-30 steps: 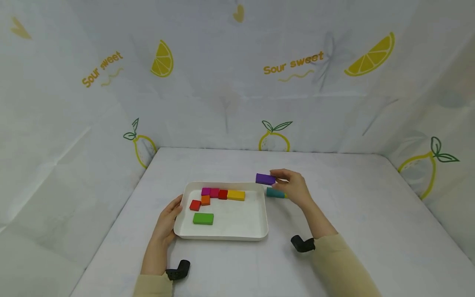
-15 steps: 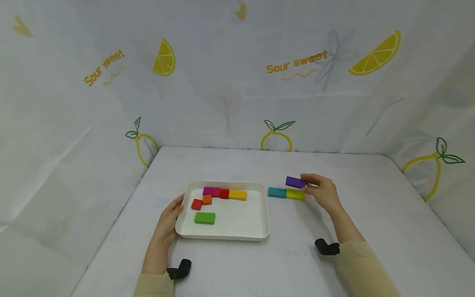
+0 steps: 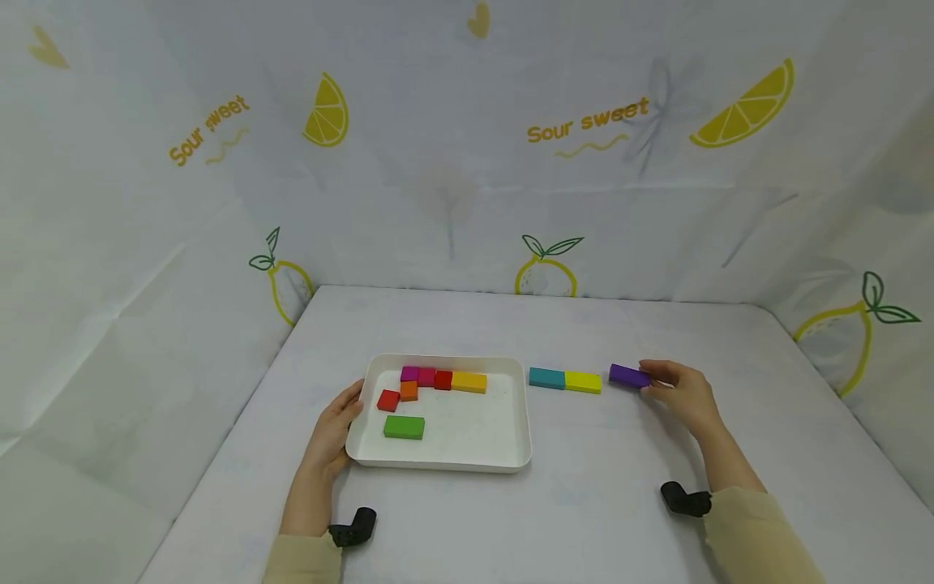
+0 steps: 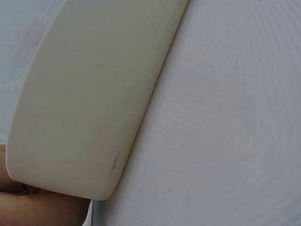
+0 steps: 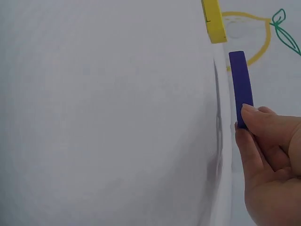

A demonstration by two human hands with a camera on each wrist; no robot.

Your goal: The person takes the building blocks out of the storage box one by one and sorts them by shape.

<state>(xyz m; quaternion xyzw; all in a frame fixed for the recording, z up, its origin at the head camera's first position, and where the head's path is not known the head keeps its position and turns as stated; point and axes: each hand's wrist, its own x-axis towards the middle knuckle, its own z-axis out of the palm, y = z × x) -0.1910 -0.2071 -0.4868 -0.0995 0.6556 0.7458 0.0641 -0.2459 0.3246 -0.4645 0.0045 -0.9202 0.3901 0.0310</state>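
In the head view my right hand (image 3: 684, 396) pinches a purple block (image 3: 629, 376) by its right end. The right wrist view shows the thumb and fingertips on the end of this purple block (image 5: 241, 84). To its left, a teal block (image 3: 546, 379) and a yellow block (image 3: 583, 383) lie end to end on the table. My left hand (image 3: 332, 427) holds the left side of a white tray (image 3: 474, 446). In the left wrist view its fingers (image 4: 47, 207) show at the tray wall (image 4: 89, 103), partly hidden by it.
Inside the tray are a green block (image 3: 404, 427), an amber block (image 3: 469, 382) and several small cubes, among them an orange cube (image 3: 409, 391) and a red cube (image 3: 388, 401). A printed sheet (image 3: 452, 162) hangs behind the white table (image 3: 584, 519).
My right hand has carried the purple block rightward from beside the tray, past the teal and yellow blocks, and lower toward the table. My left hand stays at the tray.
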